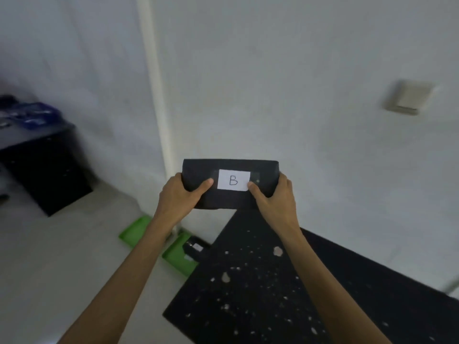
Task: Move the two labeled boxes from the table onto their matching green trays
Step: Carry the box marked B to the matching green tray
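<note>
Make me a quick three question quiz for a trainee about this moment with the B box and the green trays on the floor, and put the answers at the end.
1. True or false: both hands grip the black box.
2. Which letter is on the box's white label? A) A B) B C) D
3. Fill in: the nearer green tray already holds a dark ____, while the farther green tray looks empty.

Key:
1. True. The left hand and right hand hold its two ends, thumbs on the front, above the speckled black table.
2. B.
3. Box; its label is too blurred to read.
</note>
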